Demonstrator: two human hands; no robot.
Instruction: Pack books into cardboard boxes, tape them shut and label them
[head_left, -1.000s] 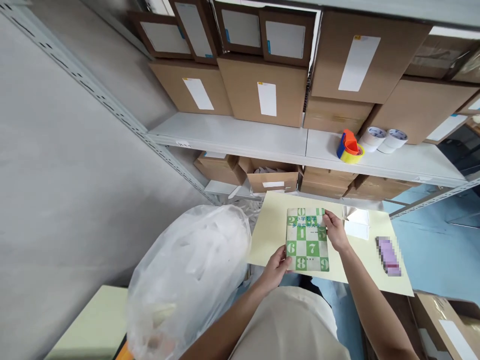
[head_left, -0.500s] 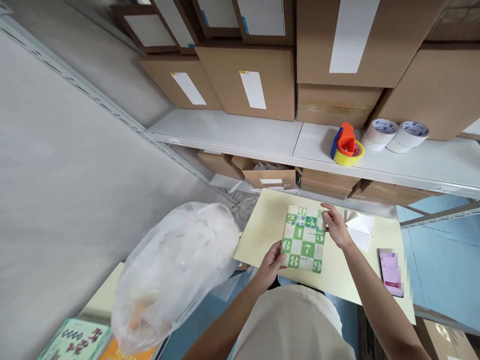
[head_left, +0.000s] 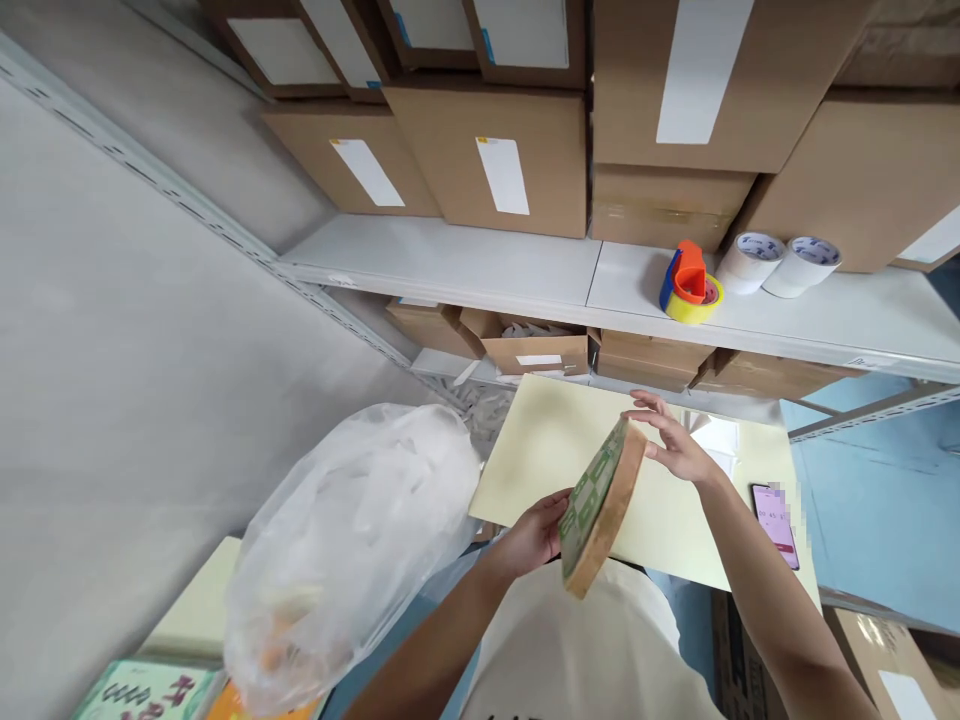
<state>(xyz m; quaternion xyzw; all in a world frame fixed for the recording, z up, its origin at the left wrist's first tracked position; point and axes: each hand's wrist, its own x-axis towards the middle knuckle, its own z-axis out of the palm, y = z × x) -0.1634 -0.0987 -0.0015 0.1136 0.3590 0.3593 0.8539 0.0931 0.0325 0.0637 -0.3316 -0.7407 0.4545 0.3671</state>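
A thick book [head_left: 601, 500] with a green-and-white checkered number cover is tilted above the pale yellow tabletop [head_left: 555, 420], its browned page edges facing right. My left hand [head_left: 538, 530] grips it along the spine side; part of the fingers is hidden behind the cover. At the top corner of the book is my right hand [head_left: 671, 440], fingers stretched out and apart. Its fingertips are at or very near the upper edge; whether they touch I cannot tell. White folded paper [head_left: 716, 440] lies beyond this hand, and a phone [head_left: 776, 525] with a lit pink screen lies at the right.
A large translucent plastic bag [head_left: 360, 540] bulges left of the table. Books [head_left: 142, 690] lie at the lower left. On the shelf [head_left: 480, 265] ahead stand cardboard boxes [head_left: 517, 160], an orange tape dispenser [head_left: 688, 275] and two tape rolls [head_left: 802, 265].
The book has turned from cover facing up to tilted, with its page edges now showing. My right hand's fingers have spread at its top corner. The view has shifted slightly.
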